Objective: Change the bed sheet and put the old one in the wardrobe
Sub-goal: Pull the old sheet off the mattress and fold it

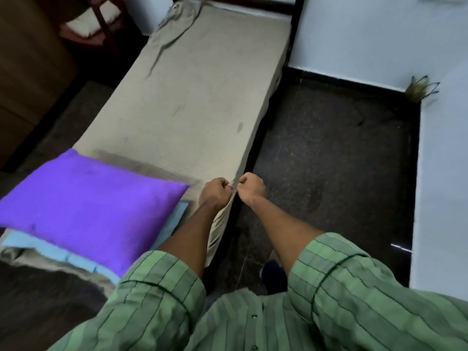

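A beige bed sheet covers a narrow mattress that runs away from me. It is wrinkled at the far left corner. My left hand and my right hand sit close together at the bed's near right edge, each pinching the sheet's edge with curled fingers. A purple pillow lies at the near end of the bed, on top of a folded light blue cloth.
Dark speckled floor lies to the right of the bed, bounded by pale walls. A dark bed frame stands at the far end. A wooden chair and brown furniture stand at the far left. A small dried plant sits by the right wall.
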`<action>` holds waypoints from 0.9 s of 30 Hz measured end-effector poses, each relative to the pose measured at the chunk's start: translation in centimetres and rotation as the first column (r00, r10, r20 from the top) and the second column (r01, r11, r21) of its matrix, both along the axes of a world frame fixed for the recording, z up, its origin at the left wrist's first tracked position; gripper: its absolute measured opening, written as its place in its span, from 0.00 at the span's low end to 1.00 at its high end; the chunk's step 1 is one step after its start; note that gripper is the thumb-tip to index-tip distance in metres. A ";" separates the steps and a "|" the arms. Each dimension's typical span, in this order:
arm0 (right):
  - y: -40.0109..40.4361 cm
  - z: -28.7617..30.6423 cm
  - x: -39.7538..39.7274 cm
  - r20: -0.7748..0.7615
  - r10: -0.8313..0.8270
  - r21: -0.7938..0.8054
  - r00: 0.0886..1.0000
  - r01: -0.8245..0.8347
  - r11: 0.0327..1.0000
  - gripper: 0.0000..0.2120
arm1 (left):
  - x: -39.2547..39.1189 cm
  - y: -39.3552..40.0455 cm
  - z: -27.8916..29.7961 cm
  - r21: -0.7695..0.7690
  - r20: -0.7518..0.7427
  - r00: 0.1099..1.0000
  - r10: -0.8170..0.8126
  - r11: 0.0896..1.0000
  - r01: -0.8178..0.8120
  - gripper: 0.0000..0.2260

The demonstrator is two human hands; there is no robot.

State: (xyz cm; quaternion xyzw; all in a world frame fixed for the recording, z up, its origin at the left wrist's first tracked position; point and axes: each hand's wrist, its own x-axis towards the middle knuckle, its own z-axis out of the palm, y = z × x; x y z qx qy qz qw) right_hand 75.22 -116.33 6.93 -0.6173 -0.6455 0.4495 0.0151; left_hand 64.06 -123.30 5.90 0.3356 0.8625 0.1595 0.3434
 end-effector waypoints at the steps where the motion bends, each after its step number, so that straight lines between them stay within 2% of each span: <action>1: 2.8 0.6 0.7 0.006 -0.004 0.021 1.000 0.004 1.000 0.10 | 0.7 3.0 0.6 0.016 -0.027 0.999 -0.028 0.999 0.028 0.10; 5: 13.5 1.5 3.1 0.041 0.000 0.045 0.999 -0.001 0.999 0.09 | 3.2 14.5 2.6 0.103 -0.023 1.000 -0.017 0.994 0.020 0.08; 11: 27.3 1.4 2.8 0.081 0.049 0.019 0.995 -0.051 0.999 0.11 | 1.7 27.8 2.7 0.106 0.023 0.999 -0.025 0.994 0.022 0.08; 17: 44.2 0.4 -1.4 0.090 0.050 0.050 0.995 -0.054 0.997 0.09 | -2.8 45.6 0.5 0.183 0.067 0.998 0.004 0.983 -0.016 0.10; 20: 51.7 0.0 -3.5 0.142 0.037 0.032 0.989 -0.042 0.999 0.07 | -4.6 53.2 -0.5 0.160 0.091 0.994 -0.056 0.986 0.041 0.10; 25: 65.5 3.0 -8.8 0.111 -0.019 0.066 0.994 0.012 0.998 0.07 | -9.9 66.9 1.1 0.154 0.200 0.980 -0.011 0.988 -0.020 0.12; 27: 70.1 3.9 -10.5 0.105 -0.043 0.059 0.994 0.037 0.998 0.07 | -11.7 71.3 1.8 0.149 0.198 0.980 -0.024 0.989 -0.006 0.13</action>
